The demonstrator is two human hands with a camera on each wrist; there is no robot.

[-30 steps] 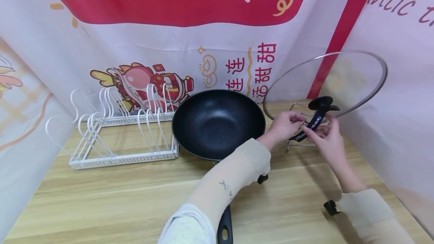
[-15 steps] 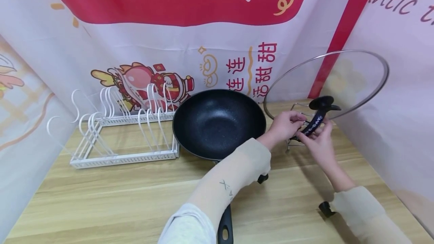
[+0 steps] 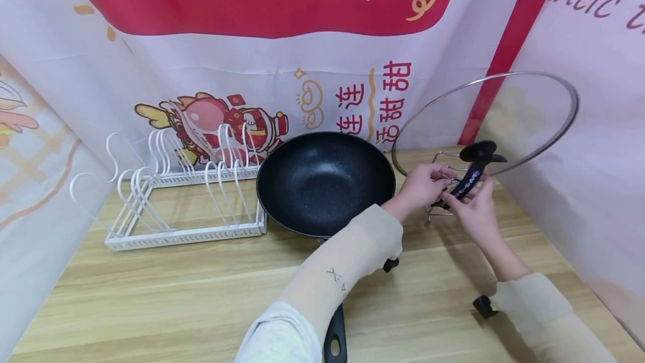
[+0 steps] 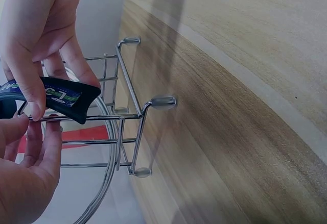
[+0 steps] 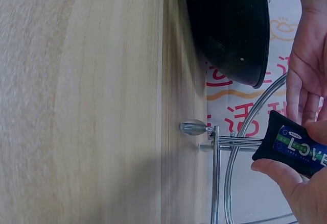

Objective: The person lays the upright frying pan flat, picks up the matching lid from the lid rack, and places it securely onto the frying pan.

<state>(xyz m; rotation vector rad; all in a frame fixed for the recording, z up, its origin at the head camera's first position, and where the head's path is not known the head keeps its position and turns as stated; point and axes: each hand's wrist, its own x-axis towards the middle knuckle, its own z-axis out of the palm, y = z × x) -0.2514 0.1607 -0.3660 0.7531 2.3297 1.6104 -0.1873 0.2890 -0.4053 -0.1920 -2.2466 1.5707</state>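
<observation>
A glass pot lid [image 3: 571, 108] with a steel rim stands tilted upright in a small chrome wire rack [image 3: 428, 218]. Its long black handle [image 3: 468, 181], with a printed label, faces me. My left hand [image 3: 427, 188] pinches a wire of the rack beside the handle; the left wrist view shows that thumb and fingers [image 4: 43, 150] meeting at the wire. My right hand [image 3: 477, 212] grips the handle's lower part, thumb in front and fingers behind. In the right wrist view the handle end [image 5: 271, 140] lies against the rack wires.
A black wok [image 3: 325, 184] sits left of my hands, its handle [image 3: 335, 335] pointing toward me under my left forearm. Farther left stands a white rack [image 3: 186, 237] with curved dividers. Printed cloth walls [image 3: 282, 52] close in the wooden table [image 3: 176, 296].
My right hand has shifted slightly left and tightened in closer on the handle's lower end. The left hand, lid and wok look nearly unmoved.
</observation>
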